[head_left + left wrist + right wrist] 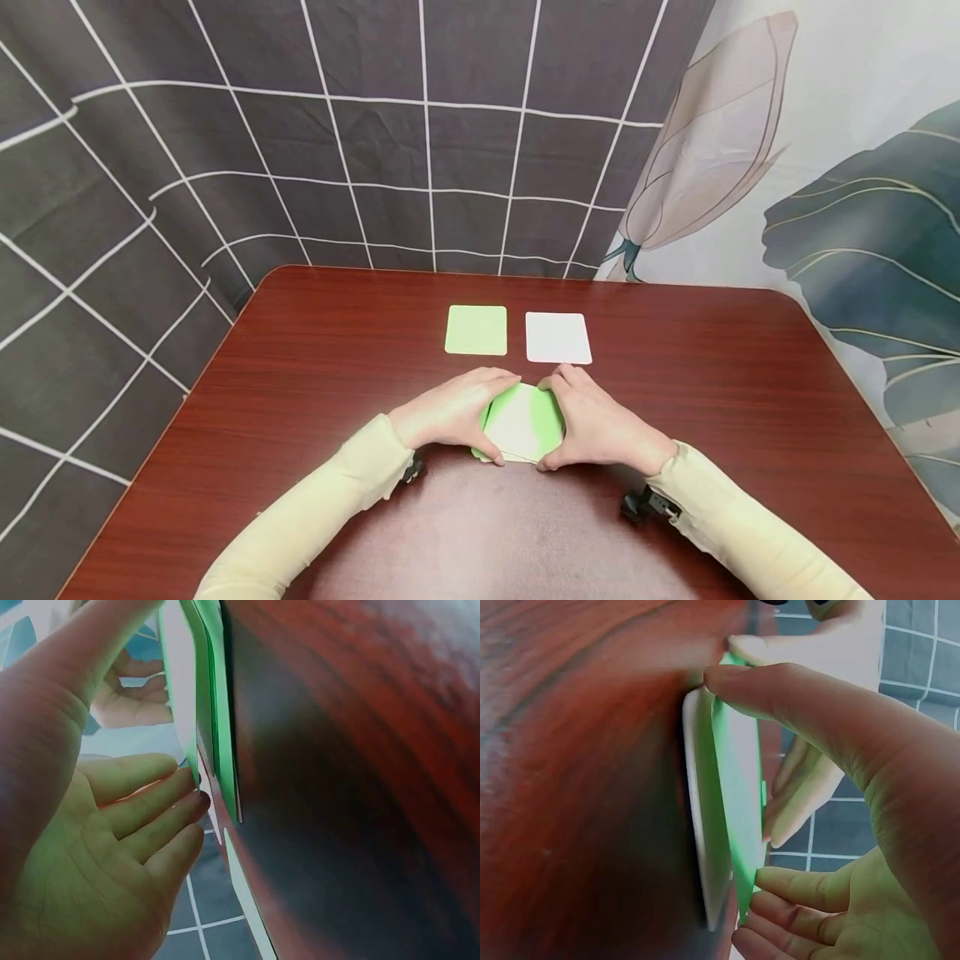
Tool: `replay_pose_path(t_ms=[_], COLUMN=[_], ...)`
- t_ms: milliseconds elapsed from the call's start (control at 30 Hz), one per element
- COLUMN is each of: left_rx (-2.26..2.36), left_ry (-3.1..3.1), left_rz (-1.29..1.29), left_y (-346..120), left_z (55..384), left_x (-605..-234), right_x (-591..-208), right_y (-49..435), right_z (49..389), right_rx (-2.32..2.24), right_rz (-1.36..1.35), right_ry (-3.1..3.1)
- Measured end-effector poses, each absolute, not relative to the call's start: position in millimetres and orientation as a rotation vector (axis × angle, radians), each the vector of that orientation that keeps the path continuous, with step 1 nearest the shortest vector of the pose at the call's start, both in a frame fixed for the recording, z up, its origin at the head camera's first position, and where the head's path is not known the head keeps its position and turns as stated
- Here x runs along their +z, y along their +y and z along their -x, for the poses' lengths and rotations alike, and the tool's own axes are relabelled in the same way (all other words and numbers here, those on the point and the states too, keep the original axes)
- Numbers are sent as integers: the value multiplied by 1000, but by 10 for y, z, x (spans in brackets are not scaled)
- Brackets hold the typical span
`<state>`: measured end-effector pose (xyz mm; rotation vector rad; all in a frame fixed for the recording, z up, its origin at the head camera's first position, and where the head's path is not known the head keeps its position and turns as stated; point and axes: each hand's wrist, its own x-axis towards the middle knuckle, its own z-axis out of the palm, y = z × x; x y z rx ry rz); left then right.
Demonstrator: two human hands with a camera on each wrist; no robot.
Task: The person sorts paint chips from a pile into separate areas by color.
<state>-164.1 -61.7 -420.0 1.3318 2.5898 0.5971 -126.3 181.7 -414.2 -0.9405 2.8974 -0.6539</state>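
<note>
A loose stack of square green and white cards point(513, 423) lies between my two hands near the middle of the table. My left hand point(457, 412) grips its left side, thumb at the near edge and fingers at the far edge. Opposite it, my right hand point(600, 421) holds the right side between thumb and fingers. A green-edged card point(735, 787) slants away from a white card point(705, 802) beneath it in the right wrist view. Several card layers point(206, 697) fan apart slightly in the left wrist view.
Beyond the hands, a light green card point(476, 330) lies flat beside a white card point(558, 337), a narrow gap between them. The table point(337, 350) is reddish-brown wood. Behind it hang a dark grid-patterned cloth point(375, 142) and a leaf-printed one point(825, 150).
</note>
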Motion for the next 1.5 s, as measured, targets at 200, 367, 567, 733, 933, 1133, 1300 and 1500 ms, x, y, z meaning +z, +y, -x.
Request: replay_pose_path(t_ms=[200, 367, 567, 733, 933, 1133, 1300, 1500], left_rx=[625, 701, 774, 795, 724, 765, 780, 745], left_ry=[2653, 2717, 2786, 2844, 2949, 2907, 2817, 2768], left_rz=[-1292, -1260, -1212, -1229, -1159, -1016, -946, -911], left_y=[-663, -764, -889, -981, -1093, -1125, -1099, -1086], left_z=[1673, 1768, 1941, 2146, 2476, 2774, 2921, 2932], left_x=[-4128, -4019, -3859, -3631, -3358, -3442, -3789, -4055], right_x=[-4043, -3908, -3781, -3579, -3343, -3463, -3791, -4055], right_y=[1820, 1821, 1760, 1683, 1546, 1415, 1364, 1345], right_z=[1364, 1502, 1707, 1975, 2407, 2771, 2927, 2934], right_rx=[-662, -709, -804, -857, -871, -804, -738, -692], right_rz=[977, 933, 962, 1030, 1053, 959, 890, 864], right_ry=[2928, 2964, 2967, 2970, 2973, 2916, 2833, 2766])
